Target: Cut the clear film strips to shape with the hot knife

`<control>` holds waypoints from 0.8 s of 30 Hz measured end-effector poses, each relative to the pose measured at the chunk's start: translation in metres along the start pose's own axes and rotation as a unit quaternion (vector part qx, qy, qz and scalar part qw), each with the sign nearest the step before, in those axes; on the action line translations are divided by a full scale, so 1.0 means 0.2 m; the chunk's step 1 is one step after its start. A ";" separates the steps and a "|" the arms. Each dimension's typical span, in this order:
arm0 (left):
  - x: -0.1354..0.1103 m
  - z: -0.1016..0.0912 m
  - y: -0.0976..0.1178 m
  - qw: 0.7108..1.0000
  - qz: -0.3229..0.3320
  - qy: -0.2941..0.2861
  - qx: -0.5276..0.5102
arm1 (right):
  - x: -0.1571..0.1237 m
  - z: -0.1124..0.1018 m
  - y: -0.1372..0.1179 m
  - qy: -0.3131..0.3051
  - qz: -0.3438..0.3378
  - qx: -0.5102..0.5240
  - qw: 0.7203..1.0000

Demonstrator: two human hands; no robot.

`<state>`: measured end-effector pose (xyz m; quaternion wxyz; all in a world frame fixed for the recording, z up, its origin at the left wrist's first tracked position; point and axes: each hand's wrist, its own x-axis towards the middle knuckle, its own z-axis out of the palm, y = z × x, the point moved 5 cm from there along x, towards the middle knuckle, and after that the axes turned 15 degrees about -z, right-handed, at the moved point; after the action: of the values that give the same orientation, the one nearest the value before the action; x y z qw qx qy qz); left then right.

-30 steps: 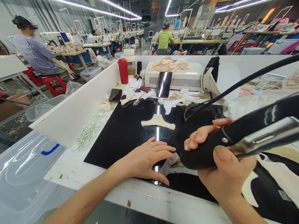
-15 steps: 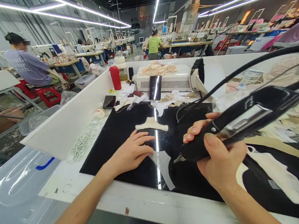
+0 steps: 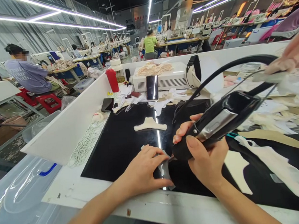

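Observation:
My right hand [image 3: 205, 156] is wrapped around a black corded hand-held cutting tool [image 3: 216, 121] with a silver lever along its side. The tool's narrow metal tip points left and meets the right edge of a grey, see-through fabric piece [image 3: 164, 168]. My left hand [image 3: 149, 166] lies over that piece with thumb and fingers spread, pressing it on the black mat [image 3: 116, 144]. Part of the piece is hidden under the fingers. Farther back on the mat rests a cream, T-shaped stack of fabric [image 3: 150, 124].
Cream cut pieces [image 3: 236, 171] lie right of my right hand. Another person's hand [image 3: 288, 56] holds pale material near the tool's cord [image 3: 220, 65]. A white machine [image 3: 160, 79], a phone [image 3: 152, 87] and a red cup [image 3: 112, 80] stand behind. Pale cord [image 3: 84, 143] is heaped at left.
My left hand has moved down and right onto the grey piece. The tool has come left until its tip meets the piece. Another person's hand has appeared at the right.

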<state>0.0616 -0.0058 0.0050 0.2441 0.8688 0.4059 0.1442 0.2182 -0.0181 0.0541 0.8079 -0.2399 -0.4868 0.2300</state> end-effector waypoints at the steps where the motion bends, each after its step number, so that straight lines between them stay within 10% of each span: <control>1: 0.00 0.00 0.00 1.000 -0.001 -0.003 -0.001 | 0.00 0.00 0.00 -0.003 -0.002 -0.001 1.000; 24: -0.01 0.01 0.00 1.000 -0.005 -0.028 0.000 | -0.04 0.00 -0.05 -0.035 0.017 -0.015 0.999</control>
<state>0.0612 -0.0071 0.0035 0.2562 0.8706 0.4029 0.1187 0.2161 -0.0304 0.0559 0.7827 -0.2517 -0.5142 0.2443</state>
